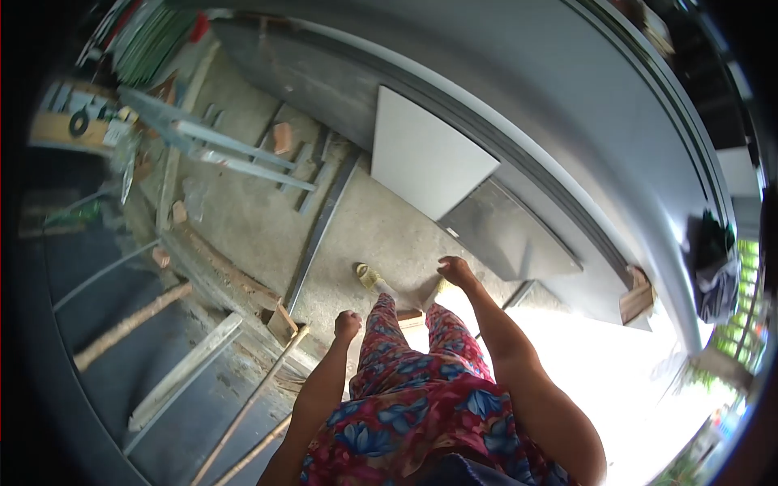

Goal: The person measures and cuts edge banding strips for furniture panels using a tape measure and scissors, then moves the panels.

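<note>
My left hand (348,324) hangs beside my left thigh with its fingers curled in, and nothing shows in it. Held out in front of my right leg, my right hand (458,271) has its fingers loosely closed, also with nothing visible in them. Both hands are apart from the things around them. Below are my patterned trousers (389,340) and a yellowish sandal (369,277) on the concrete floor (340,243). A long dark metal bar (324,223) lies on the floor ahead of my left hand. Ahead of my right hand, a dark grey panel (510,231) leans against a large grey surface.
A white panel (425,150) leans beside the dark one. Pale metal frame pieces (243,154) and a brick (282,138) lie ahead left. Wooden poles (251,401) and a plank (186,373) line the left side. Another brick (411,318) sits between my legs.
</note>
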A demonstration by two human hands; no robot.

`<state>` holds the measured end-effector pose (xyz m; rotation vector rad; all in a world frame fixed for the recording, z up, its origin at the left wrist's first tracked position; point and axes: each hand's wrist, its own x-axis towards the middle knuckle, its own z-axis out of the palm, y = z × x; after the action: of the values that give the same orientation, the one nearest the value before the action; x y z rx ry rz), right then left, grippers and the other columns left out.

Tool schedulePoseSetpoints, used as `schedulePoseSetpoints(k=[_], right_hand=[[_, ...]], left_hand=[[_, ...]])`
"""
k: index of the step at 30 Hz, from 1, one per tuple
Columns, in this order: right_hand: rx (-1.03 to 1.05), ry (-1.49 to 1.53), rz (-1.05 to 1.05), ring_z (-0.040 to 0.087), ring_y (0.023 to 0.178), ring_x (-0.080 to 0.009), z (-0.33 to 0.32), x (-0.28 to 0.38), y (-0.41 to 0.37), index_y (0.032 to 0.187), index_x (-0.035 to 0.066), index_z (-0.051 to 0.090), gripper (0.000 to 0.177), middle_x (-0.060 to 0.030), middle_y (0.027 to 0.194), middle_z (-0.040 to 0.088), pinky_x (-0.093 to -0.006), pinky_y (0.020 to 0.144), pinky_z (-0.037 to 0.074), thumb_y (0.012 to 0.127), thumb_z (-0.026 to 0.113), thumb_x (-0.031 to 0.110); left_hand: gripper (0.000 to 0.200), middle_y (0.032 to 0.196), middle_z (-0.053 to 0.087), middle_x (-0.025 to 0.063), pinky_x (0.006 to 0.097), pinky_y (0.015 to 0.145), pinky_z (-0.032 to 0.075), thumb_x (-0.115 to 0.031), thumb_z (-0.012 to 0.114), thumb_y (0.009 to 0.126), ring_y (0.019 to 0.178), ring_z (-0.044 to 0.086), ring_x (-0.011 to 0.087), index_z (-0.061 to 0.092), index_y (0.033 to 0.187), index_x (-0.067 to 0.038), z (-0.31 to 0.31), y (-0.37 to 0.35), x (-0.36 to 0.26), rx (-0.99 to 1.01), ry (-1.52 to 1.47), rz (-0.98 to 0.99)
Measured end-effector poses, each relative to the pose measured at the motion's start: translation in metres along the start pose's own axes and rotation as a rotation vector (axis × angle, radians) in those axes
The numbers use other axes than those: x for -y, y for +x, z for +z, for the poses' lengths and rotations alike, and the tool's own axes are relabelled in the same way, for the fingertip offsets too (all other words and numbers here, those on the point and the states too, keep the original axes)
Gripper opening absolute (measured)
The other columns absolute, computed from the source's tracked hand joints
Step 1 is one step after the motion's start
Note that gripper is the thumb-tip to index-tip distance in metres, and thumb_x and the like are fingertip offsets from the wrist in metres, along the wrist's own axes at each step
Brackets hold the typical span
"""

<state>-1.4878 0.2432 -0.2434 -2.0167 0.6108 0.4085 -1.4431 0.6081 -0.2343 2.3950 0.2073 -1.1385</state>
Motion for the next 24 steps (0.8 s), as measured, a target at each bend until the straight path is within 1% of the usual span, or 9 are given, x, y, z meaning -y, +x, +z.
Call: schedulePoseSetpoints(k=[2, 4, 6, 12, 13, 14, 16, 22, 24], right_hand=[[-0.047, 0.101, 0.092, 0.059, 0.085, -0.0309, -0.003, 0.003, -0.006, 0.096, 0.005, 0.061, 0.033, -0.0182, 0.090, 0.061, -0.0348, 0.077, 0.046, 0.067, 0.061, 0.022], [-0.086, 0.119, 0.172, 0.059, 0.086, -0.0303, -0.006, 0.001, -0.017, 0.097, 0.005, 0.061, 0.034, -0.0178, 0.091, 0.061, -0.0346, 0.077, 0.046, 0.067, 0.061, 0.021], [-0.131, 0.135, 0.180, 0.059, 0.084, -0.0305, -0.006, -0.008, -0.032, 0.097, 0.004, 0.061, 0.034, -0.0180, 0.090, 0.061, -0.0353, 0.075, 0.047, 0.067, 0.061, 0.020], [-0.351, 0.175, 0.072, 0.062, 0.069, -0.0213, 0.026, -0.111, -0.078, 0.094, 0.002, 0.060, 0.032, -0.0160, 0.079, 0.063, -0.0308, 0.063, 0.048, 0.069, 0.062, 0.023], [-0.353, 0.192, 0.068, 0.062, 0.067, -0.0201, 0.021, -0.115, -0.088, 0.094, 0.002, 0.060, 0.032, -0.0158, 0.077, 0.063, -0.0303, 0.061, 0.048, 0.070, 0.062, 0.023], [-0.286, 0.334, 0.263, 0.061, 0.058, -0.0161, 0.016, -0.119, -0.097, 0.093, 0.001, 0.060, 0.031, -0.0136, 0.068, 0.062, -0.0286, 0.054, 0.048, 0.072, 0.063, 0.022], [-0.327, 0.257, 0.222, 0.058, 0.052, -0.0141, 0.009, -0.130, -0.108, 0.093, 0.001, 0.061, 0.029, -0.0106, 0.061, 0.060, -0.0271, 0.048, 0.046, 0.073, 0.062, 0.021], [-0.081, 0.480, 0.388, 0.059, 0.052, -0.0117, -0.017, -0.131, -0.095, 0.099, 0.003, 0.059, 0.031, -0.0086, 0.064, 0.061, -0.0234, 0.036, 0.041, 0.073, 0.062, 0.019], [-0.040, 0.351, 0.374, 0.060, 0.053, -0.0123, -0.024, -0.112, -0.082, 0.100, 0.003, 0.058, 0.031, -0.0084, 0.068, 0.062, -0.0232, 0.036, 0.041, 0.073, 0.062, 0.018]], left_hand=[[0.022, 0.059, 0.060, 0.0106, 0.0336, 0.056, 0.046, -0.021, 0.050, 0.076, 0.050, 0.058, 0.0224, 0.058, 0.067, -0.002, 0.000, 0.026, -0.036, 0.094, -0.004, 0.150], [0.016, 0.061, 0.060, 0.0088, 0.0323, 0.056, 0.045, -0.018, 0.056, 0.074, 0.054, 0.058, 0.0213, 0.058, 0.070, -0.002, -0.005, 0.025, -0.109, 0.126, 0.012, 0.135], [0.012, 0.063, 0.061, 0.0083, 0.0321, 0.057, 0.045, -0.015, 0.059, 0.072, 0.058, 0.059, 0.0216, 0.058, 0.071, -0.003, 0.003, 0.041, -0.146, 0.104, 0.115, 0.295], [0.011, 0.071, 0.061, 0.0106, 0.0341, 0.062, 0.046, -0.013, 0.062, 0.071, 0.069, 0.059, 0.0235, 0.057, 0.072, -0.003, 0.042, 0.037, -0.235, 0.113, 0.290, 0.518], [0.012, 0.072, 0.061, 0.0109, 0.0343, 0.063, 0.046, -0.013, 0.062, 0.071, 0.070, 0.059, 0.0239, 0.057, 0.073, -0.003, 0.049, 0.032, -0.238, 0.123, 0.317, 0.523], [0.013, 0.072, 0.061, 0.0112, 0.0345, 0.063, 0.046, -0.014, 0.062, 0.071, 0.070, 0.059, 0.0244, 0.057, 0.073, -0.003, 0.055, 0.027, -0.237, 0.130, 0.340, 0.519], [0.013, 0.073, 0.061, 0.0122, 0.0348, 0.064, 0.046, -0.015, 0.062, 0.071, 0.072, 0.059, 0.0265, 0.057, 0.074, -0.003, 0.063, 0.010, -0.239, 0.161, 0.374, 0.520], [0.016, 0.074, 0.060, 0.0135, 0.0365, 0.064, 0.046, -0.017, 0.063, 0.069, 0.073, 0.059, 0.0287, 0.056, 0.074, -0.004, 0.056, -0.011, -0.172, 0.081, 0.294, 0.460], [0.018, 0.075, 0.061, 0.0138, 0.0372, 0.065, 0.046, -0.019, 0.063, 0.069, 0.075, 0.059, 0.0292, 0.057, 0.075, -0.004, 0.039, -0.015, -0.142, 0.008, 0.286, 0.368]])
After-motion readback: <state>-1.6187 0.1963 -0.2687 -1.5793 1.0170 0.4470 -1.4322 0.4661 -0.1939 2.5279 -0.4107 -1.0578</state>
